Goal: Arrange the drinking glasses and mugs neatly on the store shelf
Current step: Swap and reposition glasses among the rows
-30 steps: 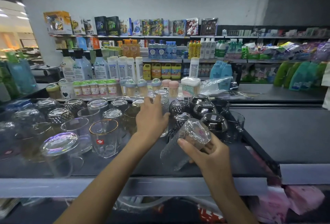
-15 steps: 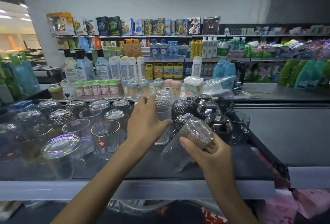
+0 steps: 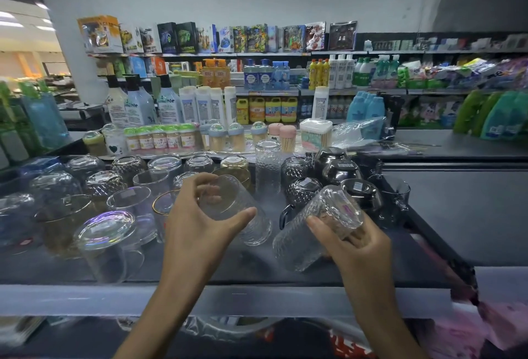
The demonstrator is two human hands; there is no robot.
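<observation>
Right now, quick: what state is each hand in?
Left hand: closed, holding a tilted textured glass.
Right hand: closed, holding a second textured glass, also tilted.

Two clear dimpled tumblers are held tilted over the dark shelf (image 3: 200, 270). The left grip (image 3: 197, 224) holds the first tumbler (image 3: 243, 215) with its base toward the viewer and its mouth angled down to the right. The right grip (image 3: 357, 247) holds the second tumbler (image 3: 308, 233), base up and to the right with a pink sticker, mouth down to the left. Behind them a matching tall tumbler (image 3: 267, 168) stands upside down. Clear glasses (image 3: 160, 167) crowd the shelf's left side, mostly upside down. Dark mugs (image 3: 361, 194) sit upside down on the right.
</observation>
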